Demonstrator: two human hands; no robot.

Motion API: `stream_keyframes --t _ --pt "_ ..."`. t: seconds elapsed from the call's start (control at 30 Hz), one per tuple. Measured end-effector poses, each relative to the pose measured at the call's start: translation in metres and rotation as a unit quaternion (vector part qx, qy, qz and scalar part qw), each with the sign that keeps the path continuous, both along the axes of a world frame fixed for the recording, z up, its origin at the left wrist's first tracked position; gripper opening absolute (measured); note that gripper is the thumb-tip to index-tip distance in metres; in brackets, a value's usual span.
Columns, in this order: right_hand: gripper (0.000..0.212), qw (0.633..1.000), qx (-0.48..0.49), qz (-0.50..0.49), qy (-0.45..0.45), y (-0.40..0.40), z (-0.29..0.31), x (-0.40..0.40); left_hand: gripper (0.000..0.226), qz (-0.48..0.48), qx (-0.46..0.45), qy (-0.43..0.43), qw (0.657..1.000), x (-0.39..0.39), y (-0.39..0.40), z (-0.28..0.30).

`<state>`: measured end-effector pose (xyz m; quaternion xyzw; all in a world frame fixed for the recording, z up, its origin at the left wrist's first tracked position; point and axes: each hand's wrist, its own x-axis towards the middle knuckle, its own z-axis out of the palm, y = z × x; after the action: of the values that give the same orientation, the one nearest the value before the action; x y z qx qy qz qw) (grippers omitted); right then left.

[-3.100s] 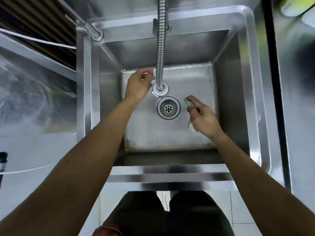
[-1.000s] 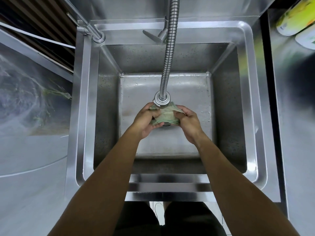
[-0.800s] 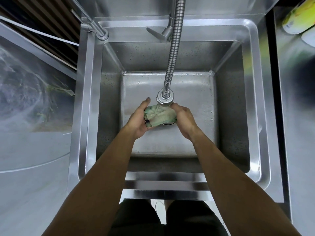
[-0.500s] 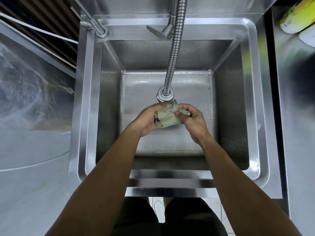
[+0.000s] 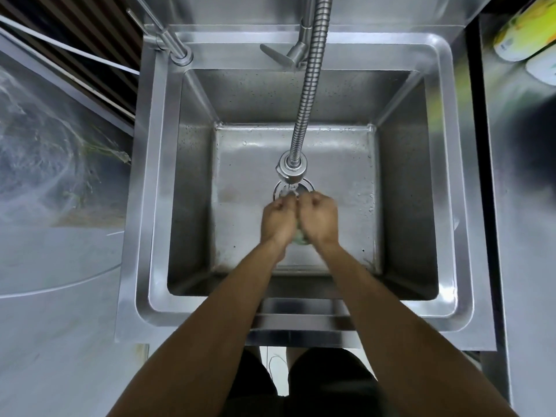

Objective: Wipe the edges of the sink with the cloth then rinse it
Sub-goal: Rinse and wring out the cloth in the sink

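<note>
Peeking pale green, cloth (image 5: 300, 235) bunched within left hand (image 5: 278, 219) and right hand (image 5: 319, 219) grip

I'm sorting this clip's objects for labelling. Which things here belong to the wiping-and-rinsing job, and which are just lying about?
In the job:
- cloth, bunched between left hand and right hand, mostly hidden
- sink
- faucet hose head, water running
- faucet lever

Lying about:
- yellow-green container on the right counter
- white item beside it
- second tap, untouched
</note>
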<state>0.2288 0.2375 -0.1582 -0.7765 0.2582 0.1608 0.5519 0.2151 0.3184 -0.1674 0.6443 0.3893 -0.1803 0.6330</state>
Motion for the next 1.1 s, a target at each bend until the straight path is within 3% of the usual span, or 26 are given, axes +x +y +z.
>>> stream_keyframes --t 0.07,0.13,0.23,0.33,0.4,0.47,0.5,0.6,0.67,0.7,0.77,0.87,0.93,1.03,1.1 --pt "0.039 0.998 0.024 -0.047 0.022 -0.008 -0.003 0.014 0.028 -0.053 0.025 -0.034 0.998 -0.002 -0.006 0.000" --pt "0.040 1.000 0.023 -0.012 0.007 0.002 0.000 0.004 0.032 -0.044 0.021 -0.038 0.998 0.002 0.006 -0.001" --pt "0.044 0.998 0.032 0.048 0.028 0.008 -0.005 -0.011 0.046 -0.023 0.031 0.018 0.999 0.006 0.024 -0.006" --pt "0.045 0.997 0.023 0.000 0.070 -0.007 -0.011 0.012 0.045 -0.061 -0.062 0.088 0.992 0.004 0.022 -0.007" --pt "0.033 0.992 0.083 -0.025 0.088 -0.010 -0.008 0.027 0.032 -0.019 -0.144 0.070 0.987 0.017 0.024 -0.008" --pt "0.013 0.980 0.172 -0.015 0.095 -0.011 -0.004 0.035 0.013 0.017 -0.161 0.025 0.987 0.034 0.035 -0.005" --pt "0.016 0.971 0.216 -0.004 0.101 -0.014 -0.001 0.035 0.013 0.011 -0.169 0.007 0.985 0.039 0.042 -0.004" --pt "0.029 0.954 0.276 0.030 0.111 -0.031 0.002 0.026 0.017 -0.114 -0.190 0.036 0.974 0.040 0.072 0.004" --pt "0.033 0.966 0.233 0.049 0.106 -0.045 0.002 0.014 0.022 -0.247 -0.111 0.092 0.958 0.049 0.092 0.015" --pt "0.035 0.972 0.207 0.054 0.101 -0.051 0.003 0.008 0.026 -0.264 -0.051 0.095 0.959 0.061 0.099 0.021" --pt "0.037 0.978 0.176 0.059 0.094 -0.059 0.002 0.000 0.035 -0.183 -0.023 0.038 0.982 0.096 0.103 0.036" --pt "0.036 0.983 0.143 0.075 0.082 -0.060 0.003 -0.004 0.060 -0.093 -0.156 -0.031 0.983 0.155 0.089 0.066" --pt "0.034 0.986 0.121 0.089 0.068 -0.056 0.005 -0.002 0.071 -0.093 -0.167 -0.065 0.980 0.183 0.075 0.083" --pt "0.033 0.988 0.114 0.091 0.054 -0.051 0.007 0.002 0.052 -0.086 -0.046 -0.118 0.988 0.204 0.058 0.089" --pt "0.033 0.988 0.117 0.084 0.052 -0.051 0.009 0.005 0.024 -0.058 0.029 -0.151 0.986 0.205 0.052 0.081"
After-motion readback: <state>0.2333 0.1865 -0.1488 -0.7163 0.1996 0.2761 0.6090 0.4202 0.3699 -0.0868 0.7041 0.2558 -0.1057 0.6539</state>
